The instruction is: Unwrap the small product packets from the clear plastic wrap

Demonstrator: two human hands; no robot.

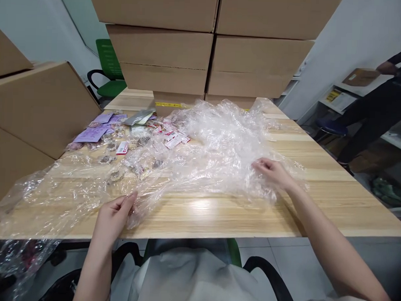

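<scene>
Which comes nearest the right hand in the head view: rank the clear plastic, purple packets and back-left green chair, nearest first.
1. Clear plastic, touching the right hand.
2. Purple packets, left side of the table.
3. Green chair, back left, beyond it.

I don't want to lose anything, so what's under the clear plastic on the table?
Wooden tabletop shows through the clear plastic where it is thin at left. Near the right hand, its whitish folds hide whatever may lie beneath.

Plastic sheeting [220, 151] lies across a table [333, 199], with packets [92, 134] toward its far left, stacked boxes [164, 46] behind, a carton [40, 105] at left, and a person [381, 99] standing beyond at far right.
</scene>
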